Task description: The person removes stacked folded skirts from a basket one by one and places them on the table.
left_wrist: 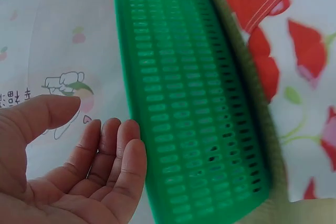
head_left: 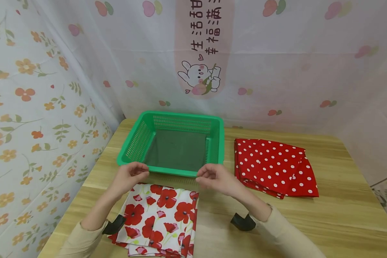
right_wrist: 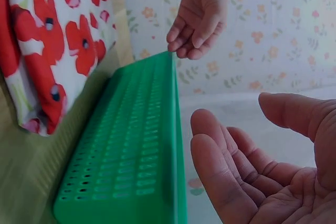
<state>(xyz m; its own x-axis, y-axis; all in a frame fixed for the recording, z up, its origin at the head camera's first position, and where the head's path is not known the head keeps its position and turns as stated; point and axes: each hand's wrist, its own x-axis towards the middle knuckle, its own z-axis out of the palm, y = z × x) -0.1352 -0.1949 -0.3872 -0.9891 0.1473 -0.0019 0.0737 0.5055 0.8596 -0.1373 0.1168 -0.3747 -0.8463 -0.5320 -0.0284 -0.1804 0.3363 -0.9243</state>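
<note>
A green plastic basket (head_left: 172, 169) with slotted walls stands at the back of the table. Flat on its bottom lies a dark grey-green rectangular piece (head_left: 178, 148) that looks like folded cloth. My left hand (head_left: 132, 176) is at the basket's near rim toward the left, fingers loosely bent and thumb apart. Toward the right end of that rim is my right hand (head_left: 217, 179), its thumb (right_wrist: 294, 114) also spread from the fingers. Both sets of fingertips are right beside the rim, with nothing pinched. A folded white cloth with red poppies (head_left: 161, 218) lies in front of the basket.
Right of the basket lies a folded red cloth with white dots (head_left: 274, 166). Printed fabric hangs as a backdrop (head_left: 277, 71) behind the wooden table (head_left: 335, 215) and on its left side. A black strap (head_left: 243, 222) sits at the right wrist.
</note>
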